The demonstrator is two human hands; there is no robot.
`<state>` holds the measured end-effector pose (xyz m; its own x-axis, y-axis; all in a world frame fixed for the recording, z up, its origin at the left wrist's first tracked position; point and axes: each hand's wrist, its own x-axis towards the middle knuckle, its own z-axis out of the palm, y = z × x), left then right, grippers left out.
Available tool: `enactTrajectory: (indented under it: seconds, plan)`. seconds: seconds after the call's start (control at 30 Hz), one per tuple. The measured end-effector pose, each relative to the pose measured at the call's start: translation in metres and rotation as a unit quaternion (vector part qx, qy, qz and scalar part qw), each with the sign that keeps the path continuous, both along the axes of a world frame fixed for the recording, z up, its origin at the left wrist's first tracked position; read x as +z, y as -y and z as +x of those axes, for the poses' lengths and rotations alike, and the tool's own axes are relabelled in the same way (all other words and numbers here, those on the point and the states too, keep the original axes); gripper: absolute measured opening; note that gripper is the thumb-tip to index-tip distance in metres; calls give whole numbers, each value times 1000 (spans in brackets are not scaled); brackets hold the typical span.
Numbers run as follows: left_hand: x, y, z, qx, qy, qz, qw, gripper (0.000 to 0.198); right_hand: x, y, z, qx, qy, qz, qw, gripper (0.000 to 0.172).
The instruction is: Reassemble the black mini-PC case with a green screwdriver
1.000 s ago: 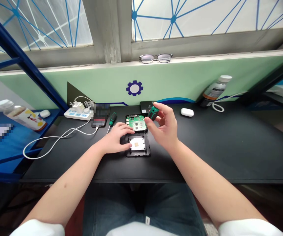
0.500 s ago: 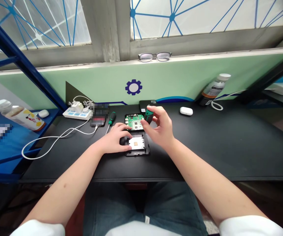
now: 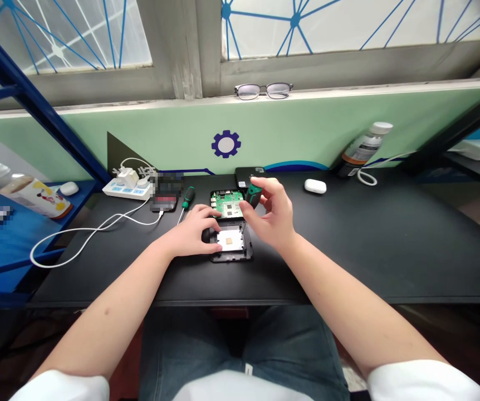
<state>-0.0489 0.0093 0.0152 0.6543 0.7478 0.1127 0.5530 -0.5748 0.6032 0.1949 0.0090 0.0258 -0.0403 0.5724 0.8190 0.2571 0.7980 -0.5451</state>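
Note:
My right hand point(image 3: 274, 214) is closed round the green-and-black handle of a screwdriver point(image 3: 253, 195). Its thin shaft slants down to the right side of a white metal plate point(image 3: 230, 238) with a tan square pad. That plate lies in an open black plastic casing point(image 3: 240, 257). From the left, my left hand point(image 3: 194, 231) rests with its fingers apart, thumb and index finger touching the casing's left side. A dark rounded object shows partly beneath its palm. Just behind the casing, a green circuit board point(image 3: 226, 205) sits in a second black shell, partly covered by my fingertips.
Left of the board lies a second green screwdriver point(image 3: 188, 197). A power strip point(image 3: 127, 186), a blurred-out phone point(image 3: 165, 195) and a white cable point(image 3: 93, 229) occupy the left. A black box point(image 3: 249, 174), white earbud case point(image 3: 315, 186) and bottle point(image 3: 365, 149) stand at the back.
The whole view has shifted slightly, with the desk items appearing a little higher and to the left. Both hands keep almost the same pose, and the screwdriver stays at the plate's right side.

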Motion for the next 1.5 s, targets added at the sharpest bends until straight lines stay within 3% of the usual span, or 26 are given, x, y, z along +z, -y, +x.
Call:
enactTrajectory:
  seconds: [0.6, 0.87, 1.1, 1.37, 1.5]
  plan:
    - [-1, -2, 1, 0, 1, 6, 1000, 31, -1, 2, 0, 14, 25, 2, 1000, 37]
    - [1, -1, 1, -2, -10, 11, 1000, 31, 0, 3, 0, -18, 39, 36, 998, 38]
    - [0, -1, 0, 0, -4, 15, 1000, 32, -3, 2, 0, -34, 38, 13, 999, 38]
    - [1, 0, 0, -4, -17, 20, 1000, 31, 1, 1, 1, -16, 43, 57, 997, 43]
    - [0, 0, -1, -3, -15, 20, 1000, 31, 3, -2, -1, -11, 54, 117, 992, 52]
